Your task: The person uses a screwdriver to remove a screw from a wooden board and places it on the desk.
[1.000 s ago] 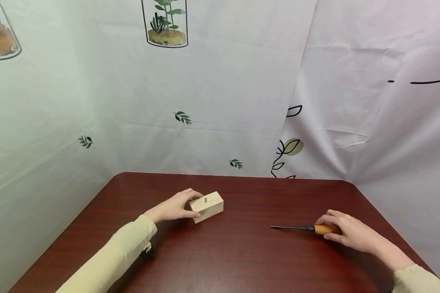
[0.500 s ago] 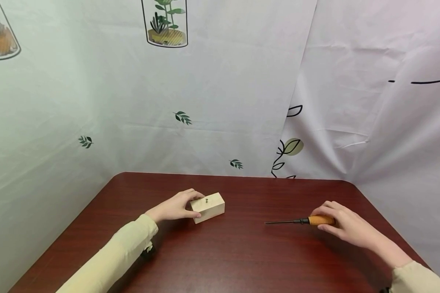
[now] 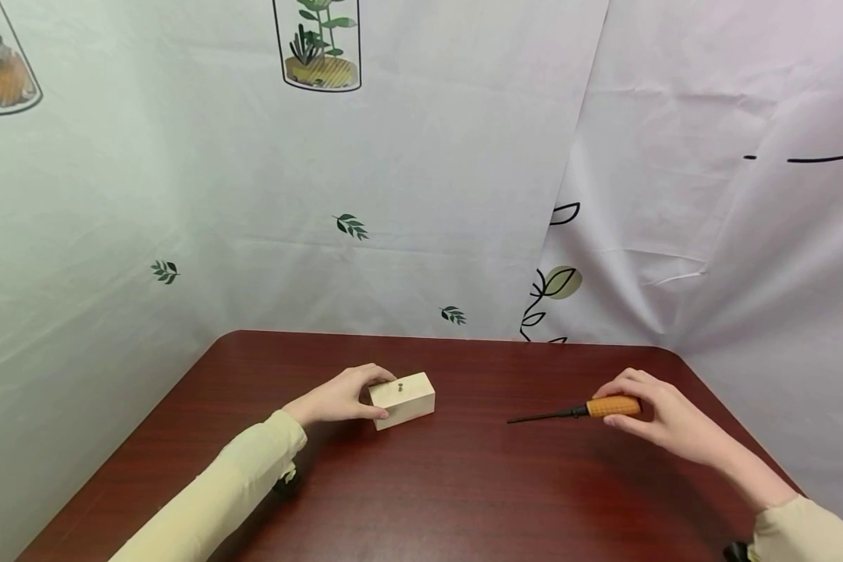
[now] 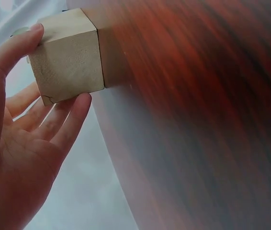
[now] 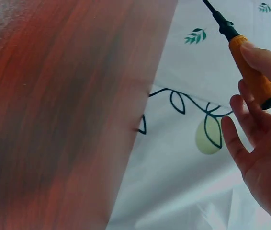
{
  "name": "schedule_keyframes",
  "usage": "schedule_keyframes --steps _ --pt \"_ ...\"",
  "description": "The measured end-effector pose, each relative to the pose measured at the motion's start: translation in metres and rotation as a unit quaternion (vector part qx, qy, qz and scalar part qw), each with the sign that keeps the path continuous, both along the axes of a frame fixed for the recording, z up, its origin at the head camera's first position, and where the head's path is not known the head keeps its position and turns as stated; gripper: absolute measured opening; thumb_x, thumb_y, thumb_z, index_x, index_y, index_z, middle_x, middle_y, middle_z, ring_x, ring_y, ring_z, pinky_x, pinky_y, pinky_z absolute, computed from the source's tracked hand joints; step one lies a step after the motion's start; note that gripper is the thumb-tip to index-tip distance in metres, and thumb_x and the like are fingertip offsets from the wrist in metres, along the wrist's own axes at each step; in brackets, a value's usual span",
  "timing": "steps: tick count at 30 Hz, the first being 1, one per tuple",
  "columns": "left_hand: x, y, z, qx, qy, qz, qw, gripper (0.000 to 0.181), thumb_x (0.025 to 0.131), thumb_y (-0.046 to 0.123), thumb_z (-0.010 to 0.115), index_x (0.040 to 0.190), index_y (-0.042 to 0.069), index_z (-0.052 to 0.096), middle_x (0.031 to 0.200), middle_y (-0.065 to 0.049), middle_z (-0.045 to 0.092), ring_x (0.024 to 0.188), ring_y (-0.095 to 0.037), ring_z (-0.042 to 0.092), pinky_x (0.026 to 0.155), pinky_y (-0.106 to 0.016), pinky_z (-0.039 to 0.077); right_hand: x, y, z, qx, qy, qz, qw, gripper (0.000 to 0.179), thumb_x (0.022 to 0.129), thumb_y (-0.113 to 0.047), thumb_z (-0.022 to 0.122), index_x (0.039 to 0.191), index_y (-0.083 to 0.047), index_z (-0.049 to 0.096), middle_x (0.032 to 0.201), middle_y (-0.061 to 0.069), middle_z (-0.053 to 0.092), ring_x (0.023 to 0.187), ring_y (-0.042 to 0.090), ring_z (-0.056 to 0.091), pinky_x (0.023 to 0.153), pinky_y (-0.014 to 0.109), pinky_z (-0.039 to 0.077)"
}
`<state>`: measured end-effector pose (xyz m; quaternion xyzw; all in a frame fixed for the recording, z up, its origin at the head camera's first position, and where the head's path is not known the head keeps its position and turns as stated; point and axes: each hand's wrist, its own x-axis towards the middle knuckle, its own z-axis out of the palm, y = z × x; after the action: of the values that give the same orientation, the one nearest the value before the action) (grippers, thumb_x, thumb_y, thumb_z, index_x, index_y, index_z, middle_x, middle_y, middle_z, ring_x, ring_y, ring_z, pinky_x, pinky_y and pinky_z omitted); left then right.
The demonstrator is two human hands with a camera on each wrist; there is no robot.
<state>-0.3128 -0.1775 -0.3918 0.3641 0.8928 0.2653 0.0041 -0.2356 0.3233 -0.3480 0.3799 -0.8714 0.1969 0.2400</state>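
Observation:
A pale wooden block point(image 3: 409, 404) rests on the table left of its middle, with a small screw point(image 3: 400, 387) standing up from its top face. My left hand point(image 3: 343, 396) grips the block's left end, thumb on the near side and fingers behind; in the left wrist view the block's end face point(image 4: 69, 67) sits between thumb and fingertips. On the right, my right hand point(image 3: 663, 414) holds a screwdriver point(image 3: 613, 406) above the table by its orange handle. Its dark shaft points left toward the block, tip slightly lowered. In the right wrist view the thumb presses along the handle point(image 5: 251, 72).
The dark red wooden table point(image 3: 449, 492) has rounded far corners. White fabric point(image 3: 421, 156) printed with leaves and plant jars hangs behind it and at both sides. A dark wrist strap point(image 3: 286, 478) shows under the left sleeve.
My right hand has raised the screwdriver off the table and moved it slightly left and away from me. The left hand and block have shifted slightly right.

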Motion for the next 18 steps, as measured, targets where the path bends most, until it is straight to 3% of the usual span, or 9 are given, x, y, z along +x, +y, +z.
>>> schedule_keyframes --steps 5,18 --pt "0.0 0.005 0.0 0.001 -0.014 -0.001 0.9999 0.052 0.084 0.034 0.078 0.126 0.012 0.058 0.12 -0.002 0.065 0.106 -0.015 0.063 0.086 -0.029 0.053 -0.001 -0.006 0.006 -0.016 -0.005 0.003 0.9999 0.048 0.072 -0.007 0.086 0.107 -0.032 0.066 0.102 -0.021 0.063 0.091 -0.008 0.054 0.081 0.007 0.039" --pt "-0.002 0.017 -0.001 0.005 -0.024 -0.011 0.9996 0.049 0.084 0.031 0.078 0.125 0.013 0.059 0.121 -0.003 0.065 0.108 -0.016 0.062 0.09 -0.034 0.054 -0.001 -0.02 0.017 -0.073 -0.066 -0.006 0.9951 0.042 0.078 -0.005 0.082 0.109 -0.029 0.067 0.094 -0.02 0.068 0.076 -0.003 0.06 0.07 0.011 0.044"
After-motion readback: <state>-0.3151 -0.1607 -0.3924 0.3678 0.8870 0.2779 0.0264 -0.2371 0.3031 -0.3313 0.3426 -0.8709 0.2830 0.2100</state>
